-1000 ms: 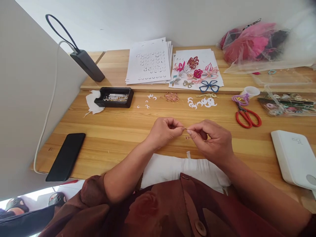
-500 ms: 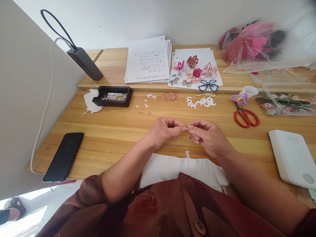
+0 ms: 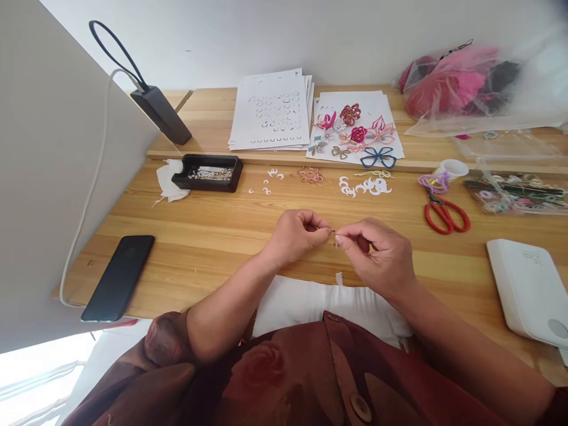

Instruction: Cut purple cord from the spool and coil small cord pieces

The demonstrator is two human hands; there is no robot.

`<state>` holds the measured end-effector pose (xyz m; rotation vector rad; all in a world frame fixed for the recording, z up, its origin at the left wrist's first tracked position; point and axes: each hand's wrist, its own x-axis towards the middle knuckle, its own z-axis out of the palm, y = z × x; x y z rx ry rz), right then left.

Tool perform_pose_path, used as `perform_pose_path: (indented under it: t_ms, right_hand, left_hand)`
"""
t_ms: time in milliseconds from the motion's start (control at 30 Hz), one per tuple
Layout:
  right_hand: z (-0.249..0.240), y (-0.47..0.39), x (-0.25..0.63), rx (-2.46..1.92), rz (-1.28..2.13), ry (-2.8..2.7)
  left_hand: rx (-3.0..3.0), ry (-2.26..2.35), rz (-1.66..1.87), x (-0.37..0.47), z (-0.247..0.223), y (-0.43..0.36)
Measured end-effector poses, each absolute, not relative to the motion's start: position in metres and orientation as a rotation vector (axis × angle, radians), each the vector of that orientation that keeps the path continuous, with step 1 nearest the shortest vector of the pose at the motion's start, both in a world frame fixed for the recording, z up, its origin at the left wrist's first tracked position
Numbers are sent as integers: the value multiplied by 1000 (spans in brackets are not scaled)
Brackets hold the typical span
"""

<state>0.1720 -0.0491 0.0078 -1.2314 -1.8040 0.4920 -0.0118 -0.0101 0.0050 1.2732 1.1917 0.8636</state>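
Note:
My left hand [image 3: 299, 235] and my right hand [image 3: 375, 251] meet fingertip to fingertip above the wooden table. Each is closed in a pinch on a tiny item between them, too small to make out. Beyond them lie small pink wire-like pieces [image 3: 312, 175], white crescent cutouts [image 3: 375, 186] and a few smaller white crescents [image 3: 267, 190]. A white cloth [image 3: 302, 305] is spread in front of my body, below the hands.
A black tray [image 3: 213, 173] of beads, a phone [image 3: 119, 278] and a black device [image 3: 162, 115] are left. Punched sheets [image 3: 270, 112] and wire flowers [image 3: 350, 114] lie behind. Red-handled pliers [image 3: 446, 214], a plastic box [image 3: 519, 192] and a white power bank [image 3: 528, 290] are right.
My right hand has turned, with its fingers more curled, and the dangling piece under its fingers is now mostly hidden. The camera view has shifted slightly.

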Motion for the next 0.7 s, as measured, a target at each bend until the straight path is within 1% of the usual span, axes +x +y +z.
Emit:
perform_pose_path:
  t_ms: [67,133,200,333,433,533,700]
  right_hand:
    - [12,-47,174,-1217,477,-1815]
    - [14,-44,177,-1261,575,-1756]
    - [14,-39,179,-1299,794,-1647]
    - [11,-31,180,-1279,1347,-1309]
    - [8,-30,177,-1239,1581,-1024]
    - [5,-32,172,-1198,1628,-871]
    - [5,-37,164,-1210,1568,-795]
  left_hand:
    - [1302,1162,794,-13,4,-11]
    - [1305,1108,743,-14,5,-12]
    - [1287,1044,719,-14,6,-13]
    - [1195,993,699,-16,10,-13]
    - [1110,981,738,-15,8,-11]
    - [1011,965,827,-10,4,-11]
    - [870,1026,931,1,3,-16]
